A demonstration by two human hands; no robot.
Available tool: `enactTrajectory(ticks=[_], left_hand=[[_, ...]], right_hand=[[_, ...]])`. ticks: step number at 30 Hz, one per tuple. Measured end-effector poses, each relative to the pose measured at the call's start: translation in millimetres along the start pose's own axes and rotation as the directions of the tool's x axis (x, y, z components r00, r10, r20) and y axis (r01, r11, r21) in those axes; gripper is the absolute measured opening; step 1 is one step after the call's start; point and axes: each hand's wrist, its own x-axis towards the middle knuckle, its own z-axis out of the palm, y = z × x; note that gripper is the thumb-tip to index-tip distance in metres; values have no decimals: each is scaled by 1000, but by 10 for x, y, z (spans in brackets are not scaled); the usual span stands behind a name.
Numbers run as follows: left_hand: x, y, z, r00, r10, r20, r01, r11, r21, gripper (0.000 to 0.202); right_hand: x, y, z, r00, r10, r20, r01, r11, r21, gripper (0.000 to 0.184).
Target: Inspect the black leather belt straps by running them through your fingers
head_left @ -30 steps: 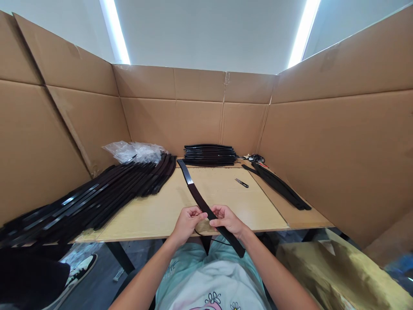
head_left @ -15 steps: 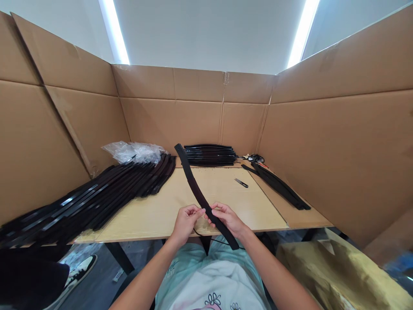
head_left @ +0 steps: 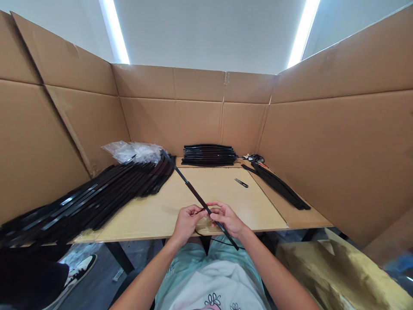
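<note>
The tabletop [head_left: 222, 189] leaves passage between the held strip [head_left: 196, 195] and the snips [head_left: 241, 183], obstacles on either side.

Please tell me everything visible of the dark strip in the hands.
The strip is long, narrow, nearly edge-on; its far section looks glossy, its middle brownish and duller, material uncertain. It slants from far left to near right, near end above the lap. The right hand holds it; the left hand seems to touch its side.
</note>
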Motion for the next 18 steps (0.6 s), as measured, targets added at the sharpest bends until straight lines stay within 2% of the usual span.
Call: enactTrajectory(ticks=[4,9,13,18], left_hand=[[6,-20,-12,1000,-12,8,12,1000,-27,32],[-4,-3,-22,1000,10,22,-10,1000,23,32],[-15,6,-25,1000,14,24,-15,999,32,32],[-26,22,-29,995,0,100,-4,999,42,26]], right_hand=[[3,-3,24,1000,8,10,-8,1000,-3,38],[22,28,18,999,17,-41,-17,1000,5,31],[16,39,11,997,16,-69,-17,1000,-6,33],[-22,24,14,995,101,13,-101,995,0,42]])
